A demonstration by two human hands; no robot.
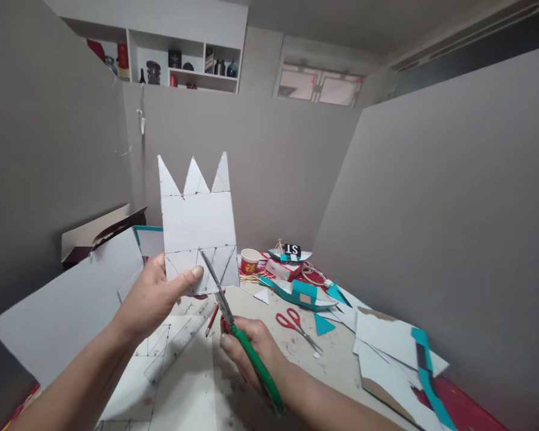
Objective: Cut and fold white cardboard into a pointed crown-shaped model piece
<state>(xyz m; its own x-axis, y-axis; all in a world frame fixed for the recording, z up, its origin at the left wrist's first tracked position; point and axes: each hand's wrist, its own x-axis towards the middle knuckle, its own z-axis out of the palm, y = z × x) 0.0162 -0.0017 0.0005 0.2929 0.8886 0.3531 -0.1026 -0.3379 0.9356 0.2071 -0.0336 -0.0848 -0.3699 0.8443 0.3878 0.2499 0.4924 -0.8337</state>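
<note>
My left hand (pixel 161 296) grips the lower left corner of a white cardboard piece (pixel 200 221), its thumb across the front. Three pointed teeth rise from the cardboard's top edge, and pencilled triangles mark its lower band. My right hand (pixel 254 353) is wrapped round green-handled scissors (pixel 256 362), with the blades pointing up over the marked band at the bottom edge. Whether the blades are cutting into the card I cannot tell. Beyond my right hand, red-handled scissors (pixel 299 329) lie on the table beside a teal paper triangle (pixel 324 324).
Large white sheets (pixel 72 305) lean at left against an open box (pixel 94 236). Behind stand a paper cup (pixel 250 261) and teal paper boats (pixel 299 293) among thin sticks. Cardboard offcuts (pixel 386 341) pile up at right. A ruler (pixel 179 344) and a red pencil (pixel 212 320) lie below my hands.
</note>
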